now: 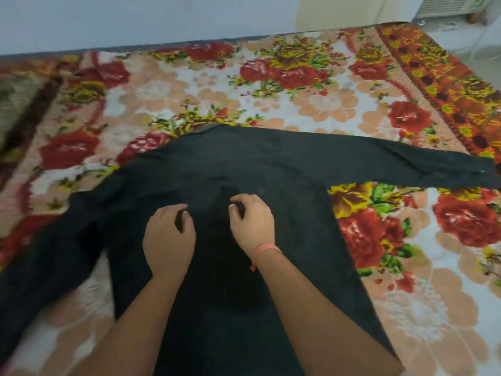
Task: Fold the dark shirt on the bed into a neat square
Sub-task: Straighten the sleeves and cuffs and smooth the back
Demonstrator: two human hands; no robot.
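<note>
- Evidently the dark shirt (244,164) is laid out flat for folding: it lies spread on the floral blanket (271,85) that covers the bed, collar toward the far side and hem toward the near edge, so that both sleeves and the body are within reach.
- At the left, the left sleeve (46,267) slants down toward the near left corner, lying less straight than the other one; it is not yet folded in.
- Left of centre, the left hand (169,237) rests on the middle of the shirt's body, fingers curled inward and seeming to pinch a little cloth, probably to gather or smooth the fabric before the first fold.
- Just right of it, the right hand (252,223), with a thin pink wrist thread (264,251), is curled the same way on the cloth; whether either hand truly holds a fold I cannot tell for certain.
- At the right, the right sleeve (406,161) stretches out straight to the right edge of the view, its cuff lying flat.
- In look, the shirt is black or near-black, soft, long-sleeved, with shallow wrinkles; judged from this, the folding has barely begun.
</note>
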